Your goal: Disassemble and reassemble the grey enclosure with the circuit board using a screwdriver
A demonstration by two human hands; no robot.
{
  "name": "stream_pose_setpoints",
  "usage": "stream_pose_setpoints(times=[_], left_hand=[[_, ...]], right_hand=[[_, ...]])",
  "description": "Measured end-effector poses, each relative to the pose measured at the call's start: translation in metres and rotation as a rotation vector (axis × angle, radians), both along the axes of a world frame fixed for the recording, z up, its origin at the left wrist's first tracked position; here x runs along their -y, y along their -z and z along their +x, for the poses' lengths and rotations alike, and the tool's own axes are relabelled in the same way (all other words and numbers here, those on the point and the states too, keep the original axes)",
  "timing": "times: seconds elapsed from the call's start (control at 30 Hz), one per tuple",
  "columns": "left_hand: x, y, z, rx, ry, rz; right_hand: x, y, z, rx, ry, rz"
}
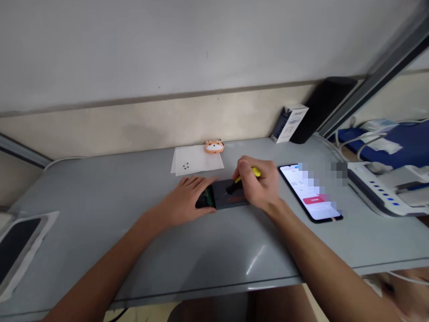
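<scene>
Smooth grey table (100, 214): flat dark rectangular case (231, 197), yellow-handled screwdriver (246, 175).

Two bare forearms, no sleeves, no watch or rings visible on left hand (186, 201) or right hand (259, 185).

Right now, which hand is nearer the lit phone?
Right. The right hand with the yellow tool sits just left of the phone; the left hand lies farther left.
</scene>
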State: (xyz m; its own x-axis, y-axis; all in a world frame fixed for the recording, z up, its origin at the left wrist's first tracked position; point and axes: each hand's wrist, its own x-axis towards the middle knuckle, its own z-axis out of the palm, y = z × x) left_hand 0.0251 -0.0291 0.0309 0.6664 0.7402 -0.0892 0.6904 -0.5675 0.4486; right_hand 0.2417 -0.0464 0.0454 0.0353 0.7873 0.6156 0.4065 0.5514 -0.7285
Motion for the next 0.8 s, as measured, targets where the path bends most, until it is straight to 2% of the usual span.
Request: stream_pose_setpoints(times=[0.23, 0.43, 0.57, 0.8], left_hand=[[0.004, -0.001, -0.003, 0.004, -0.020, -0.007], [0.011, -0.003, 0.004, -0.010, 0.022, 0.103], [0.013, 0.001, 0.012, -0.022, 0.046, 0.167], [0.015, 0.010, 0.027, -0.035, 0.001, 0.239]], right_hand=[[0.000, 0.003, 0.004, 0.012, 0.047, 0.032], [-0.007, 0.005, 0.013, -0.037, 0.135, 0.023], [-0.009, 0.004, 0.016, -0.031, 0.157, 0.038], [-0.008, 0.006, 0.012, -0.057, 0.206, 0.121]])
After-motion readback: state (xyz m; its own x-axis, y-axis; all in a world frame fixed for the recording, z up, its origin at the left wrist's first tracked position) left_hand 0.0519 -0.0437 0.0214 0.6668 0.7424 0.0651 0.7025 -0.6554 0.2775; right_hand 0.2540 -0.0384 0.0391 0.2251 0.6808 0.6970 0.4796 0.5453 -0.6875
